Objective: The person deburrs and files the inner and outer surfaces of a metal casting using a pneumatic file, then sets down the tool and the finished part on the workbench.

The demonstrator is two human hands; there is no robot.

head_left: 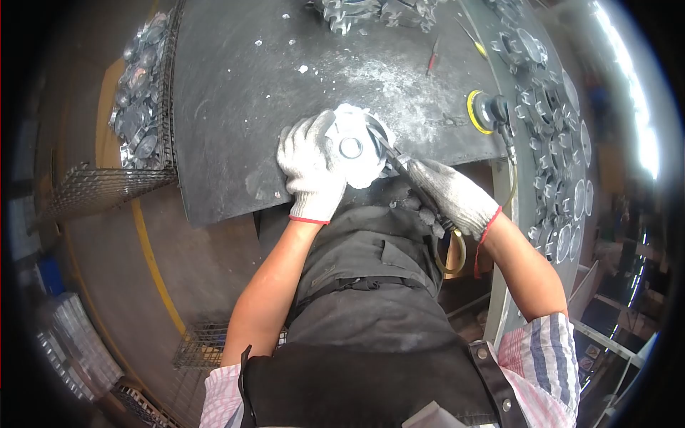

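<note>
My left hand (312, 158), in a white knit glove with a red cuff, is closed on the left side of a silvery cast metal part (354, 172). The part has a lobed outline and a raised ring near its middle, and it rests by the table's front edge. My right hand (451, 191), gloved alike, is wrapped round a slim dark air tool (421, 180). A yellowish hose (457, 262) hangs below that hand. The tool's narrow tip reaches the right side of the part; the exact contact point is too small to make out.
A sander with a yellow-edged pad (482, 112) lies at the right of the dark table (235, 121). Beyond it, many metal parts (549, 128) cover a side surface. More castings (349, 13) sit at the back. At left stands a wire basket (107, 187) near heaped metal parts (139, 93).
</note>
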